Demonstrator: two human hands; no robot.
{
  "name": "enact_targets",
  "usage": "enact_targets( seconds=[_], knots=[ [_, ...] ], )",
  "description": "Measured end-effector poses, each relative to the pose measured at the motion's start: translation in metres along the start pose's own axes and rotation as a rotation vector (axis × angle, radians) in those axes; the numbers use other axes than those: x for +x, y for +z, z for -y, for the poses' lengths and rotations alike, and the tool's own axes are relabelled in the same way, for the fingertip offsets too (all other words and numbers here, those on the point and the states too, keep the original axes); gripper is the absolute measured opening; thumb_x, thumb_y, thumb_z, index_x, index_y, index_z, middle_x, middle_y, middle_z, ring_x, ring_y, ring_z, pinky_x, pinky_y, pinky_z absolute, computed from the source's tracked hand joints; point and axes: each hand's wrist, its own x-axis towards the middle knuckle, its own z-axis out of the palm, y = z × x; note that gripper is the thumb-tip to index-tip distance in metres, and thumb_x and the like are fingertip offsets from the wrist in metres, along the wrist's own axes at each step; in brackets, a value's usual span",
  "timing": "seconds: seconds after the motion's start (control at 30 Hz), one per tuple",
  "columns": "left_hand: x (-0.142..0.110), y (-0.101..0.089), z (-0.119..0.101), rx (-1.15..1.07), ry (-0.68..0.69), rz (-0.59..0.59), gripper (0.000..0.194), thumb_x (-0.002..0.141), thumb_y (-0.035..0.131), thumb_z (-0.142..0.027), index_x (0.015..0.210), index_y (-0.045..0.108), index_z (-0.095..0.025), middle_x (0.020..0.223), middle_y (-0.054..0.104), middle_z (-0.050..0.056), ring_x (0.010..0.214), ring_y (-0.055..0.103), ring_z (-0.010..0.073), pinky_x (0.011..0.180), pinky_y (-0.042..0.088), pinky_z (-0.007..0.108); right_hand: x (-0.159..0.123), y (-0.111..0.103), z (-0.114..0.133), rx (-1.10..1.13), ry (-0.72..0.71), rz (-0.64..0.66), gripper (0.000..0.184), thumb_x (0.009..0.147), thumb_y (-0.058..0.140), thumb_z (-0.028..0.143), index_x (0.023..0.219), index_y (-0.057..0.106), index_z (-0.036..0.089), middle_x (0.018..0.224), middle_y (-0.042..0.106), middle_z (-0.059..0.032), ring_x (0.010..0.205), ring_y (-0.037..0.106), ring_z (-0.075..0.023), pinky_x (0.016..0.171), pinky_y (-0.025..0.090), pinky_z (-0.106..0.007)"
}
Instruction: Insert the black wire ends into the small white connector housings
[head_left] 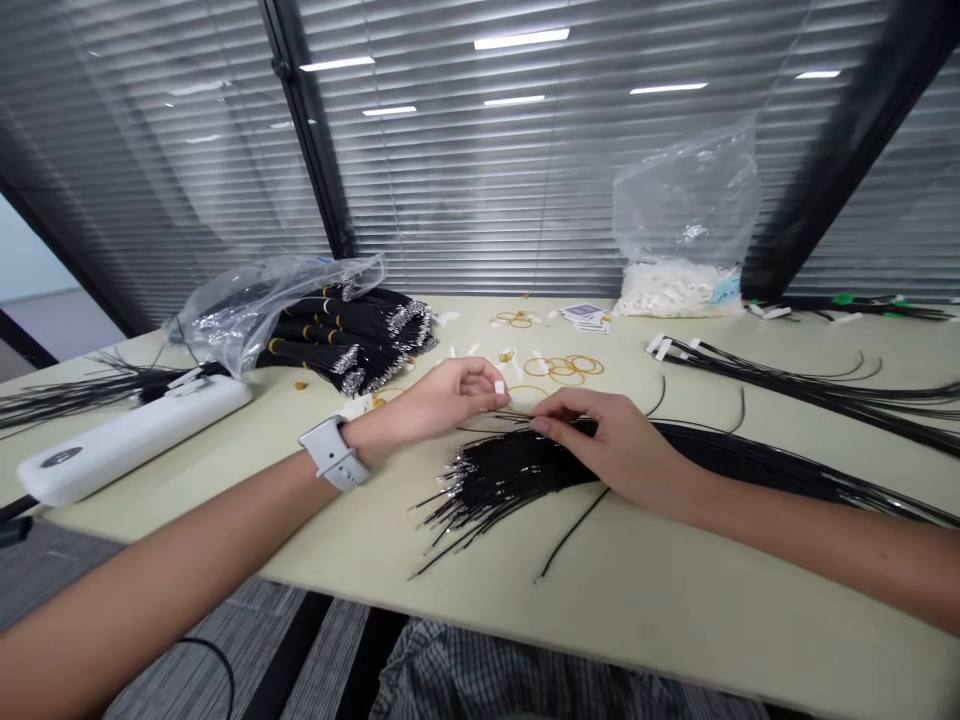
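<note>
In the head view my left hand [457, 393], with a watch [334, 453] on its wrist, is closed, thumb and fingers pinching a small white connector [500, 387]. Just to its right, my right hand [600, 437] has thumb and forefinger pinched together on what looks like a thin black wire; the exact grip is too small to make out. Beneath this hand lies a thick bundle of black wires [517, 463], their shiny metal tips fanned out to the left. One loose wire [568, 538] sticks out toward the table's front edge.
Behind my hands lie yellow rubber bands [564, 370] and small white pieces. Tied black wire bundles [337, 335] sit in a clear bag at left, near a white power strip [135, 440]. A bag of white connectors [675, 288] stands at back right, behind wires with white connectors [780, 372].
</note>
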Motion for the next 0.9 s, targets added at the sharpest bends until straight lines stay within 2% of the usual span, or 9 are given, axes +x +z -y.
enact_targets(
  seconds=[0.1, 0.27, 0.53, 0.7, 0.8, 0.9],
  knots=[
    [0.003, -0.003, 0.004, -0.064, 0.029, 0.036, 0.017, 0.075, 0.062, -0.021, 0.086, 0.053, -0.011, 0.085, 0.059, 0.005, 0.08, 0.056, 0.0109, 0.075, 0.042, 0.026, 0.002, -0.002, -0.003, 0.0, -0.009, -0.046, 0.016, 0.083, 0.052, 0.032, 0.078, 0.062, 0.021, 0.078, 0.062, 0.0029, 0.073, 0.053, -0.0099, 0.064, 0.038, -0.024],
    [0.007, -0.012, 0.007, -0.098, 0.027, 0.083, 0.023, 0.074, 0.065, -0.025, 0.087, 0.052, -0.012, 0.08, 0.059, 0.003, 0.079, 0.057, 0.0112, 0.077, 0.043, 0.028, 0.004, -0.003, -0.006, 0.047, 0.011, -0.082, 0.02, 0.083, 0.052, 0.036, 0.076, 0.062, 0.02, 0.076, 0.061, 0.0014, 0.072, 0.052, -0.01, 0.066, 0.038, -0.024],
    [0.001, -0.012, -0.014, -0.132, -0.075, 0.108, 0.013, 0.074, 0.061, -0.011, 0.083, 0.052, -0.009, 0.08, 0.061, 0.004, 0.079, 0.058, 0.0105, 0.081, 0.043, 0.027, 0.005, -0.003, -0.008, 0.068, 0.049, -0.17, 0.024, 0.081, 0.053, 0.038, 0.07, 0.06, 0.017, 0.064, 0.055, 0.0017, 0.061, 0.046, -0.0085, 0.057, 0.034, -0.024],
    [0.001, -0.011, -0.013, -0.159, -0.083, 0.1, 0.015, 0.073, 0.062, -0.011, 0.083, 0.052, -0.009, 0.08, 0.061, 0.004, 0.079, 0.059, 0.0109, 0.081, 0.043, 0.028, 0.005, -0.003, -0.008, 0.047, 0.007, -0.164, 0.023, 0.082, 0.053, 0.036, 0.071, 0.06, 0.017, 0.065, 0.055, 0.0016, 0.061, 0.046, -0.0082, 0.056, 0.035, -0.023],
    [0.002, -0.011, -0.009, -0.15, -0.11, 0.076, 0.015, 0.073, 0.062, -0.013, 0.084, 0.053, -0.009, 0.081, 0.061, 0.004, 0.079, 0.058, 0.0106, 0.081, 0.042, 0.028, 0.007, -0.007, -0.014, 0.008, -0.052, -0.131, 0.02, 0.085, 0.05, 0.032, 0.074, 0.058, 0.017, 0.072, 0.058, 0.0008, 0.066, 0.049, -0.0087, 0.06, 0.036, -0.022],
    [0.002, -0.009, -0.006, -0.143, -0.123, 0.104, 0.015, 0.075, 0.062, -0.016, 0.085, 0.053, -0.01, 0.082, 0.061, 0.005, 0.077, 0.057, 0.0101, 0.079, 0.041, 0.028, 0.009, -0.012, -0.022, -0.058, -0.098, -0.084, 0.018, 0.086, 0.047, 0.029, 0.077, 0.057, 0.018, 0.076, 0.059, -0.0001, 0.07, 0.05, -0.01, 0.061, 0.036, -0.023]
  ],
)
